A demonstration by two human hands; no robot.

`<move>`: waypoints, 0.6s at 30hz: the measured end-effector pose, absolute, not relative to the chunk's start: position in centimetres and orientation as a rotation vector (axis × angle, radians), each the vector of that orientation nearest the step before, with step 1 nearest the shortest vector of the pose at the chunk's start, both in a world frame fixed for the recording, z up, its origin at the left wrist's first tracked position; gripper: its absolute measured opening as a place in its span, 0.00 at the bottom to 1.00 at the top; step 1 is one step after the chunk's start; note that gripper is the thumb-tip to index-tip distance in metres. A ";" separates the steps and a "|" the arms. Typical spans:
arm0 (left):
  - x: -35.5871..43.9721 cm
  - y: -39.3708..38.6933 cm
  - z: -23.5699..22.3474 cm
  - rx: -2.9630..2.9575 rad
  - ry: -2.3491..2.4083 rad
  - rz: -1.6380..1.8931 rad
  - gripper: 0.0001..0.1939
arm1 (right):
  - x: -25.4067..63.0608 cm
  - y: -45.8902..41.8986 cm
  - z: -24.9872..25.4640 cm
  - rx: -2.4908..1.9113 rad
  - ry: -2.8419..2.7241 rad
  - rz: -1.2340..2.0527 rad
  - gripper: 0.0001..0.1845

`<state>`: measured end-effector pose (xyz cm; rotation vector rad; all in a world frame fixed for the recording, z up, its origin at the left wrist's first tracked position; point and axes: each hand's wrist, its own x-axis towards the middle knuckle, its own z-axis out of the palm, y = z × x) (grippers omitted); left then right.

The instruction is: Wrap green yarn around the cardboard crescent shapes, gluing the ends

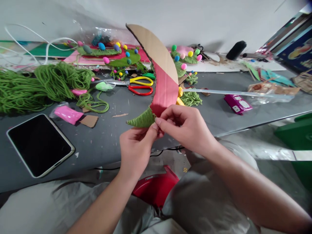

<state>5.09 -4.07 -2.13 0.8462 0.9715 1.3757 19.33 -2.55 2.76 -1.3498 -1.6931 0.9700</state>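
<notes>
A crescent-shaped piece of cardboard (165, 71) stands tilted above the table's front edge, brown at its upper end and pink in the middle. Green yarn (142, 118) is wound tightly round its lower tip. My left hand (137, 146) grips the crescent from below, thumb and fingers pressed together just beside the wound yarn. My right hand (187, 126) is closed in a pinch at the border between yarn and pink surface, its thumb meeting the left thumb. Whatever lies between the right fingertips is too small to make out.
Scissors (140, 86) with yellow and red handles lie behind the crescent. To the left are a heap of green yarn (60, 76), a pink packet (68, 113) and a black-screened tablet (40, 144). A glue gun stick (234, 93) and purple packet (237, 104) lie right.
</notes>
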 end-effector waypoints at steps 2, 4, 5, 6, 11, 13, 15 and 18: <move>5.1 -4.1 -1.9 0.890 1.016 1.353 0.06 | 19.5 -2.5 2.9 -1.343 -1.710 0.984 0.10; 5.1 -4.1 -1.8 0.920 1.057 1.347 0.06 | 19.5 -2.5 2.9 -1.344 -1.733 0.960 0.10; 5.2 -4.1 -1.8 0.918 1.061 1.352 0.06 | 19.5 -2.5 2.9 -1.346 -1.741 0.938 0.10; 5.2 -4.0 -1.8 0.900 1.053 1.357 0.06 | 19.5 -2.5 2.9 -1.348 -1.743 0.910 0.11; 5.3 -3.7 -2.0 0.747 0.982 1.350 0.04 | 19.6 -2.4 2.7 -1.362 -1.764 0.723 0.10; 5.2 -3.7 -2.0 0.746 0.985 1.336 0.04 | 19.8 -2.3 2.7 -1.360 -1.808 0.669 0.07; 5.2 -3.7 -1.9 0.768 0.988 1.323 0.05 | 20.0 -2.3 2.6 -1.353 -1.842 0.639 0.06; 5.1 -3.8 -2.0 0.800 0.997 1.308 0.05 | 20.1 -2.3 2.5 -1.355 -1.860 0.626 0.06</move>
